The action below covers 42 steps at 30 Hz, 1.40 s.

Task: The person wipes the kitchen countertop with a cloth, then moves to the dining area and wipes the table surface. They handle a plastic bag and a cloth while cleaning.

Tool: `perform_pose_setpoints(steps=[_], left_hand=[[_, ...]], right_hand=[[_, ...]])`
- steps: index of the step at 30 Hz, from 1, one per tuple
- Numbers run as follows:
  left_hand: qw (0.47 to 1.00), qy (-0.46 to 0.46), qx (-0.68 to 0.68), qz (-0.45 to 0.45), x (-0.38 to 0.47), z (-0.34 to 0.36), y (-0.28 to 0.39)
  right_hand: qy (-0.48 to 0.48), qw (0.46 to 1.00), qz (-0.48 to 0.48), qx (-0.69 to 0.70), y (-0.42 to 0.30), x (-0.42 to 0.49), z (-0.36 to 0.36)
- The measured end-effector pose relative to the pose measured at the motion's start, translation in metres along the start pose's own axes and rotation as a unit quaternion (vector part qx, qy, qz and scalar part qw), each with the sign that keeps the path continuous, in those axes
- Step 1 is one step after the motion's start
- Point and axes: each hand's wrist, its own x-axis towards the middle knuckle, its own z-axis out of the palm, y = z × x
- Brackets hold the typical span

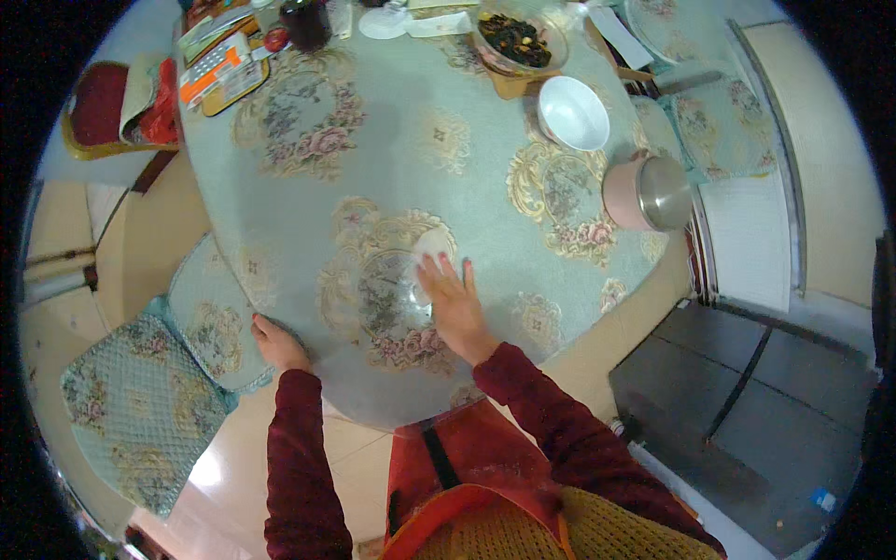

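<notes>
My right hand point(455, 308) lies on the floral tablecloth point(392, 140) near the middle of the table, fingers spread. Its fingertips press on a thin white cloth or tissue point(434, 245), which is flat on the cover. At the table's left front edge rests my left hand point(280, 346); its thumb touches the rim and its other fingers are mostly hidden. A white bowl point(574, 114) and a pink pot with a steel interior point(644, 192) stand on the right part of the table.
A glass bowl of dark food point(514, 42) stands at the back on a wooden board point(514, 84). A dark jar point(306, 24) and an orange-and-white packet point(213, 70) are at the back left. Cushioned chairs point(143, 413) flank the table.
</notes>
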Motion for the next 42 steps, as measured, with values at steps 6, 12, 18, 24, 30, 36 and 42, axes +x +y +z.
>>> perform_pose_setpoints(steps=[6, 12, 18, 24, 30, 36, 42], left_hand=[[1.0, -0.003, 0.014, -0.007, 0.002, -0.002, 0.002], [1.0, -0.011, -0.016, -0.005, 0.003, 0.0, 0.002], [0.999, -0.017, -0.026, -0.008, 0.001, -0.001, 0.002], [0.997, -0.02, -0.056, -0.052, -0.003, 0.002, 0.009], [0.999, -0.03, -0.019, -0.013, 0.007, -0.001, -0.004], [0.999, -0.021, 0.025, -0.043, 0.001, -0.002, 0.007], [0.997, -0.042, -0.057, -0.026, 0.01, -0.004, -0.003]], right_hand=[[0.237, 0.943, 0.234, -0.028, 0.083, -0.036, -0.045], [0.184, 0.964, 0.171, -0.091, 0.052, -0.079, 0.031], [0.265, 0.927, 0.261, -0.037, 0.088, -0.096, -0.028], [0.003, 0.992, 0.092, 0.084, -0.018, -0.095, 0.02], [0.3, 0.887, 0.328, -0.126, 0.157, -0.162, -0.03], [0.24, 0.937, 0.248, -0.051, 0.048, -0.149, 0.064], [0.24, 0.954, 0.127, 0.126, -0.044, -0.144, 0.067]])
